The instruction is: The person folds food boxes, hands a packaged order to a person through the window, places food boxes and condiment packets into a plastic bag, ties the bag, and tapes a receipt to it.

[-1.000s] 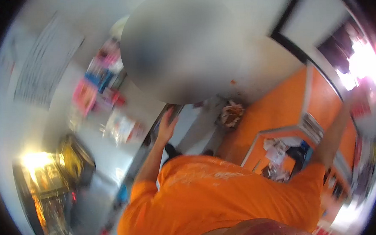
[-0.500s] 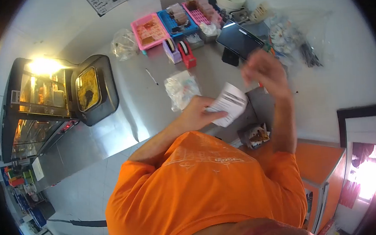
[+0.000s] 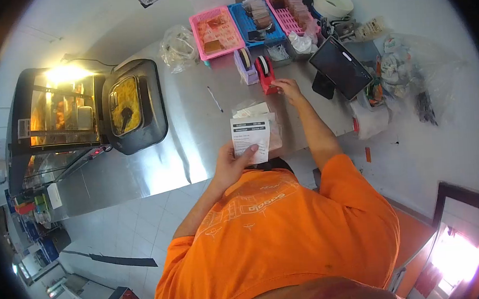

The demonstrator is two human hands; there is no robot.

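Observation:
Held up in my left hand (image 3: 232,163) is a printed paper slip (image 3: 251,136), with my thumb across its lower part. Behind the slip lies a plastic bag (image 3: 273,133) on the steel counter (image 3: 142,169). My right hand (image 3: 289,90) is at the front end of a red tape dispenser (image 3: 265,75), its thumb and fingertips pinched together; whether a piece of tape is between them is too small to tell. A purple tape dispenser (image 3: 246,67) stands just left of the red one. A pen (image 3: 215,99) lies to the left.
Pink (image 3: 216,33) and blue (image 3: 255,25) baskets line the counter's back. A tablet (image 3: 341,68) stands at right, beside plastic bags (image 3: 404,65). At left are a black pan (image 3: 134,106) of yellow food and a lit display case (image 3: 56,117).
My right hand has moved from near the tablet to the red tape dispenser. My left hand has brought the slip upright in front of the plastic bag. The view has shifted.

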